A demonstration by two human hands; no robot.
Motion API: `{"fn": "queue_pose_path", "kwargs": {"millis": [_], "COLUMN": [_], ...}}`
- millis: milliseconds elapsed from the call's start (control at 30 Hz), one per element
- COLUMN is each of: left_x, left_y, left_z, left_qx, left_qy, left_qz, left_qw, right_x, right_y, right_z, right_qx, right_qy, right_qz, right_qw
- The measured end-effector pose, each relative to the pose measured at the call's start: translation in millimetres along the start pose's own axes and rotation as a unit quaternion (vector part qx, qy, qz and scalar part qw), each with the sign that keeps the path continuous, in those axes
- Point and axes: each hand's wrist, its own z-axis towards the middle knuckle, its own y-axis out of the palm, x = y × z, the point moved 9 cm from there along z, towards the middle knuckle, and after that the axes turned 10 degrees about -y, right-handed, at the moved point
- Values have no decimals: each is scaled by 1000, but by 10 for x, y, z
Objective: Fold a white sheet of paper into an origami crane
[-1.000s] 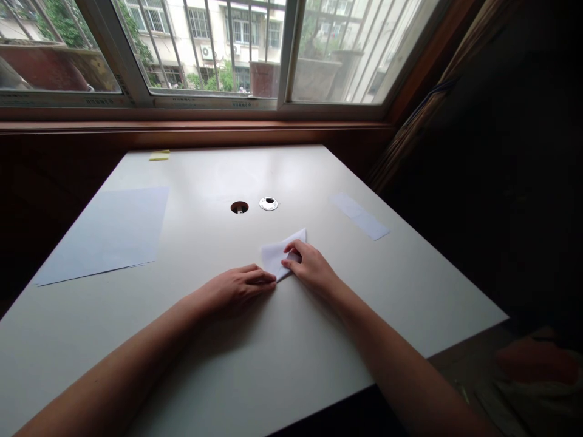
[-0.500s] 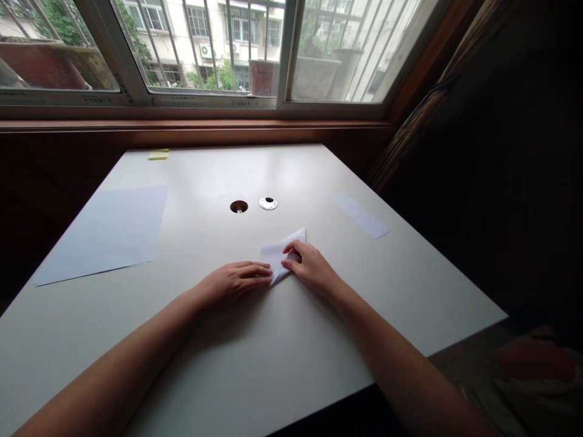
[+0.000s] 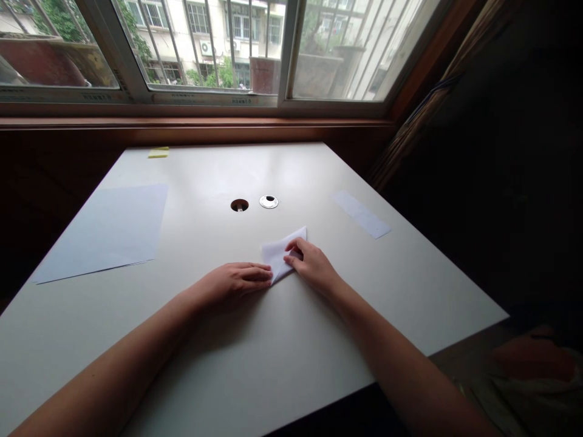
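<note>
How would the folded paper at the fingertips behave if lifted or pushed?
The folded paper is probably light, being thin and small; its overlapping layers likely make it stiffer than the large flat paper. On the glossy tabletop, it would probably slide, not roll.

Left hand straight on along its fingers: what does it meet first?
Folded white paper, right at the tips of the left hand; beyond it, likely the right hand, though depth is unclear.
</note>
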Motion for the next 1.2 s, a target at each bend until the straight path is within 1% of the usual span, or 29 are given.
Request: {"fn": "queue_pose_path", "kwargs": {"millis": [200,333,433,567,667,800,1000,1100,1200], "left_x": [59,69,91,149,202,283,245,244,246], "left_y": [20,51,50,74,92,144,200,195,175], "left_z": [13,20,27,28,32,38,40,38,48], "left_qx": [-6,-15,-17,-28,-21,-28,-42,-39,-40], "left_qy": [11,5,5,6,5,37,48,49,35], "left_qz": [-1,2,4,16,54,86,73,69,68], "left_qw": [1000,1000,1000,999,998,995,995,996,996], "right_x": [3,0,0,-28,-82,-132,-137,-157,-167], "right_y": [-22,-24,-23,23,86,131,132,130,126], "right_z": [-4,2,1,-8,-15,-14,-6,-5,-3], "right_qx": [17,15,12,-11,-43,-65,-48,-39,-30], "right_qy": [14,20,11,-15,-37,-51,-48,-52,-50], "right_qz": [-11,-13,-3,27,47,52,44,37,32], "right_qw": [1000,1000,1000,999,997,995,997,997,998]}}
